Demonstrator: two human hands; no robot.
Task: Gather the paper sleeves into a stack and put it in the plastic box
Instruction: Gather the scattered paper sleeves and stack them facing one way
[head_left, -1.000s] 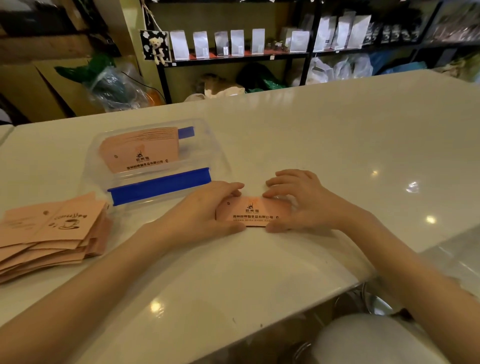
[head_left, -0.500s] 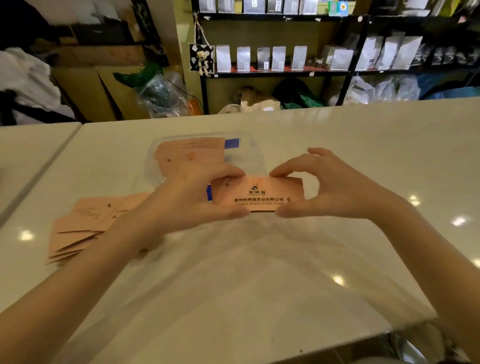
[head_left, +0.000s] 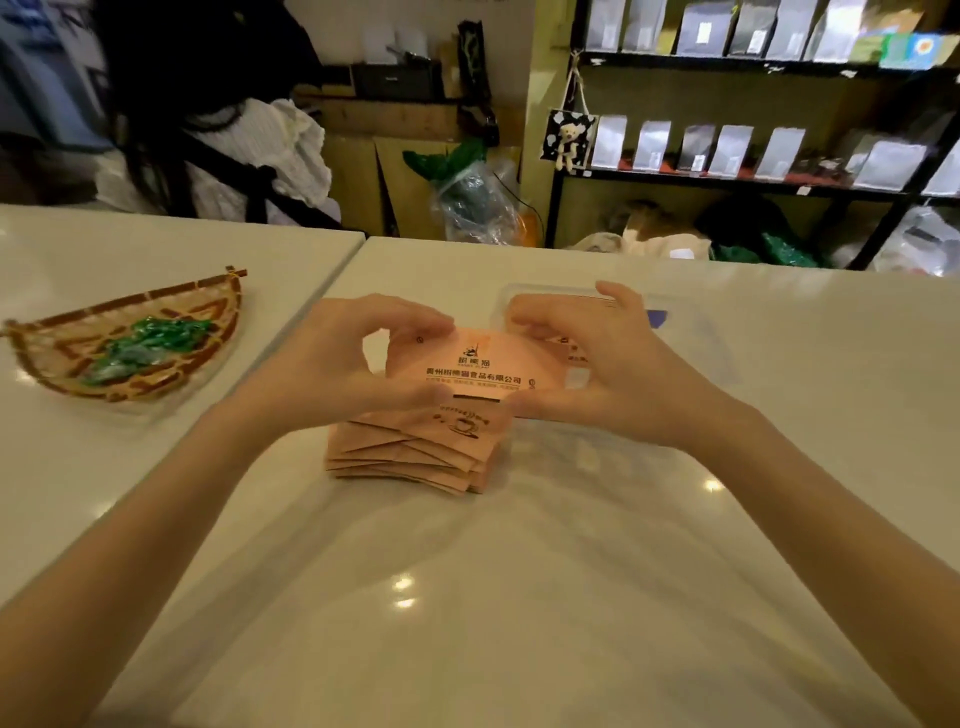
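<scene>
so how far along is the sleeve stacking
Partly done. Some sleeves already lie in the plastic box. In hand: the left hand and right hand hold a small bundle over the loose pile on the counter. Left: gathering that fanned-out pile and boxing it.

Shop: shelves (head_left: 753, 179) of packaged goods (head_left: 652, 145)
</scene>
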